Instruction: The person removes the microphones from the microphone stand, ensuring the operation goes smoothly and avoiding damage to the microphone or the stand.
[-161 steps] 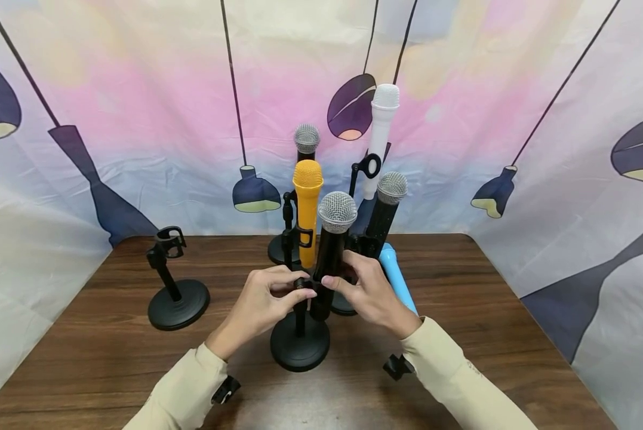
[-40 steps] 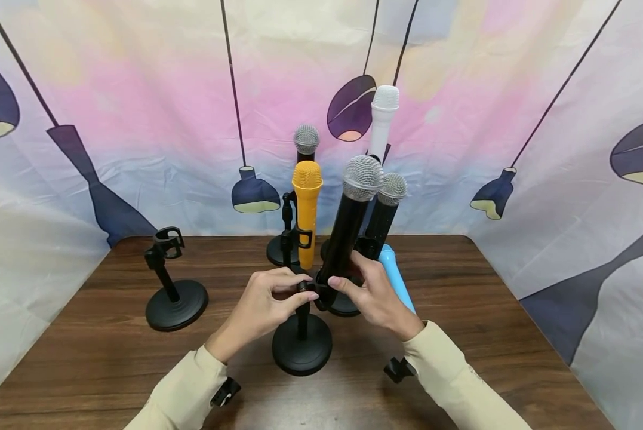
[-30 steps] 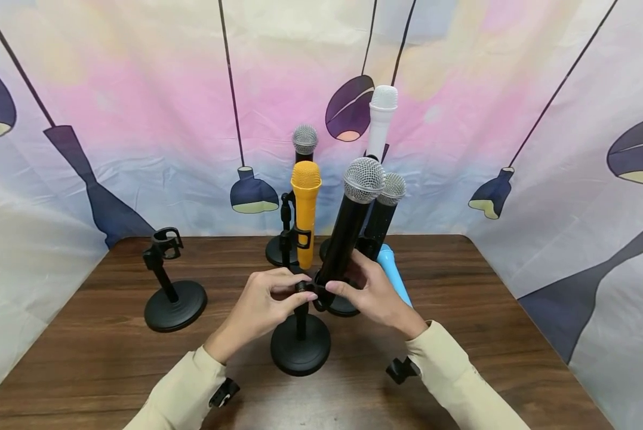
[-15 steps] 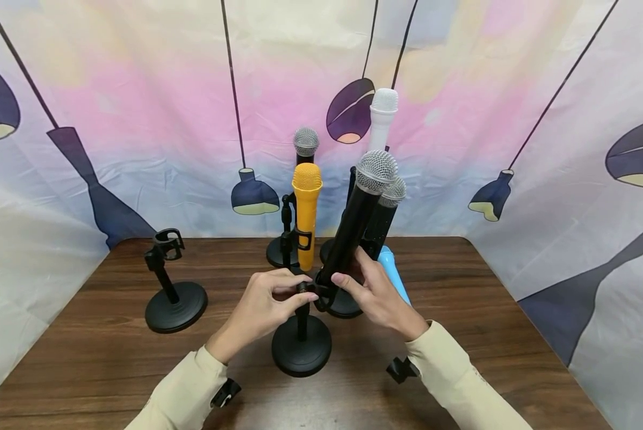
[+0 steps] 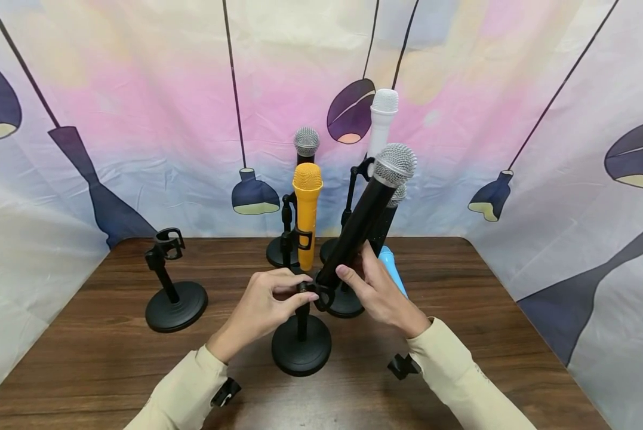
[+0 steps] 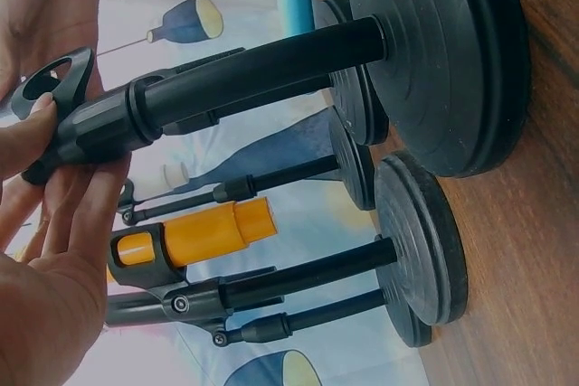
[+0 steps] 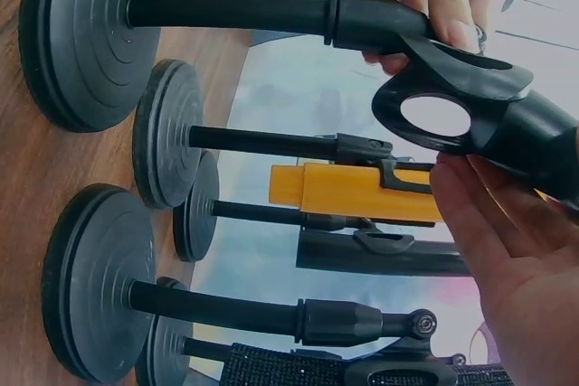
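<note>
My left hand (image 5: 267, 301) pinches the top of a black desk microphone stand (image 5: 301, 346), just beside its ring clip (image 5: 325, 297). A black microphone (image 5: 359, 227) with a silver mesh head is held in my right hand (image 5: 382, 292), between thumb and fingers. It leans up to the right, its lower end right at the clip's upper rim. In the right wrist view, the clip's ring (image 7: 389, 119) shows light through its opening, with the microphone (image 7: 543, 146) against its far side. The stand's pole (image 6: 271, 65) crosses the left wrist view, the left fingers around its joint.
Behind stand an orange microphone (image 5: 307, 221), a white one (image 5: 381, 128), a dark sparkly one (image 5: 384, 226) and a silver-headed one (image 5: 306, 142), on stands. A blue microphone (image 5: 392, 269) is beyond my right hand. A stand without microphone (image 5: 176, 306) is at left on the wooden table (image 5: 434, 394).
The black microphone has risen from low in the clip and tilted right, its lower end now at the clip's rim. My right hand moved slightly right with it; the left hand kept its place.
</note>
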### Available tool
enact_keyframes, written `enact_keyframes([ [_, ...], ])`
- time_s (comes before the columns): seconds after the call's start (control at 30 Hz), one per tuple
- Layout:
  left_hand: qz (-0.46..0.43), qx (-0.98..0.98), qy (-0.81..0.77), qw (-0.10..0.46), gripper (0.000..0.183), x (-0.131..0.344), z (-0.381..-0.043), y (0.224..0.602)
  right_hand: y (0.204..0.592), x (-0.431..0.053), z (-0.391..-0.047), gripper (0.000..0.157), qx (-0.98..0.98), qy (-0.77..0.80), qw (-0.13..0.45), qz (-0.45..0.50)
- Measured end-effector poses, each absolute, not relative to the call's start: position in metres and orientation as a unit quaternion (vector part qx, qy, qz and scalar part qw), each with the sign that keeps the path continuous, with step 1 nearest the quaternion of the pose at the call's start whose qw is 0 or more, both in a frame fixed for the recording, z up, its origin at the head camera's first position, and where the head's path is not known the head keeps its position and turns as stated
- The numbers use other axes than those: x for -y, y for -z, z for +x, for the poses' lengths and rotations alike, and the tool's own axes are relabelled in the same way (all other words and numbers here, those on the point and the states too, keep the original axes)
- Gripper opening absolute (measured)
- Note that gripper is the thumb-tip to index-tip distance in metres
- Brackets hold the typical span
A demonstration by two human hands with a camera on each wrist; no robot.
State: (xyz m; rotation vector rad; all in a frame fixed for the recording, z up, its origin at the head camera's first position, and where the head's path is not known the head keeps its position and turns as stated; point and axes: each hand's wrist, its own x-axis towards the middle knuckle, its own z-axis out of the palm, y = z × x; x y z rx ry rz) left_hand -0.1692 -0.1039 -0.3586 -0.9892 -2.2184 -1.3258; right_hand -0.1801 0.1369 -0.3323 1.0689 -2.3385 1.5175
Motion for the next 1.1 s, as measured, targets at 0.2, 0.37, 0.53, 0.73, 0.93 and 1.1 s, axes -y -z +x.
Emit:
enact_keyframes([
  [0.2,-0.352,0.787,0.470,0.188,0.020,0.103,-0.170,0.358,0.330,-0.138,-0.181,0.056,0.783,-0.506,0.083,0.352],
  [0.37,-0.351,0.790,0.467,0.187,0.022,0.104,-0.170,0.356,0.322,-0.140,-0.180,0.062,0.778,-0.513,0.090,0.351],
  [0.53,-0.343,0.791,0.474,0.181,0.020,0.104,-0.169,0.357,0.317,-0.142,-0.180,0.067,0.776,-0.513,0.069,0.360],
  [0.73,-0.328,0.796,0.475,0.182,0.022,0.103,-0.165,0.361,0.315,-0.144,-0.177,0.062,0.780,-0.516,0.057,0.350],
  [0.93,-0.324,0.811,0.443,0.201,0.028,0.103,-0.159,0.362,0.311,-0.151,-0.176,0.055,0.781,-0.507,0.085,0.355],
  [1.1,-0.320,0.833,0.399,0.214,0.030,0.104,-0.154,0.360,0.307,-0.161,-0.175,0.055,0.784,-0.498,0.106,0.356],
])
